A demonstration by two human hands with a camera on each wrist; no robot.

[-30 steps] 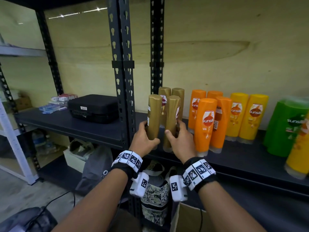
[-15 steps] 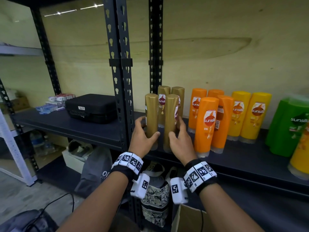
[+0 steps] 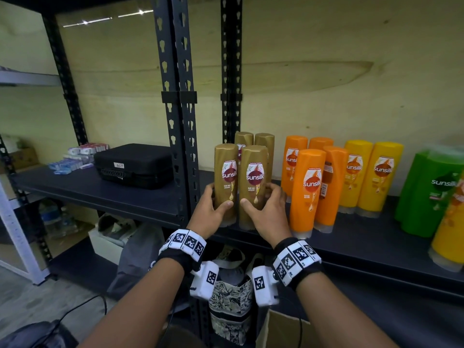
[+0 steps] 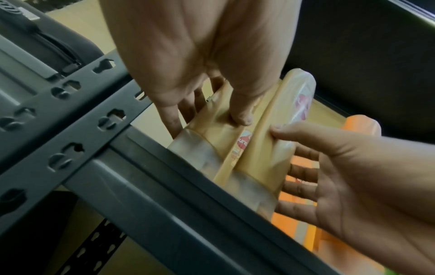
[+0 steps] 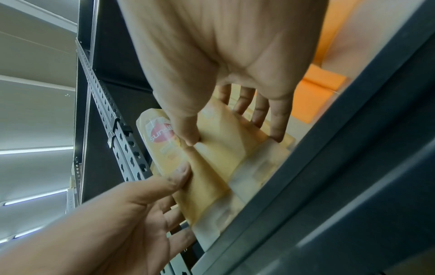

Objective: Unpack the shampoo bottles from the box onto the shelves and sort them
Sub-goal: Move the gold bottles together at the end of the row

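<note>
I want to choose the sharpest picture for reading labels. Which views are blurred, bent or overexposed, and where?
Head view: sharp in the middle, the labels on the two front gold bottles read clearly; uprights bow outward and the green bottles at the right edge smear. Left wrist view: soft with motion blur, the gold bottles washed out pale, left hand huge and close. Right wrist view: the same blur, right hand fills the top.

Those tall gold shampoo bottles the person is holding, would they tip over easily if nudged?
Probably yes: each gold bottle is tall and narrow and stands on its small cap, near the shelf edge. Its glossy plastic looks slippery, so the left hand and right hand wrapping low seems sensible.
</note>
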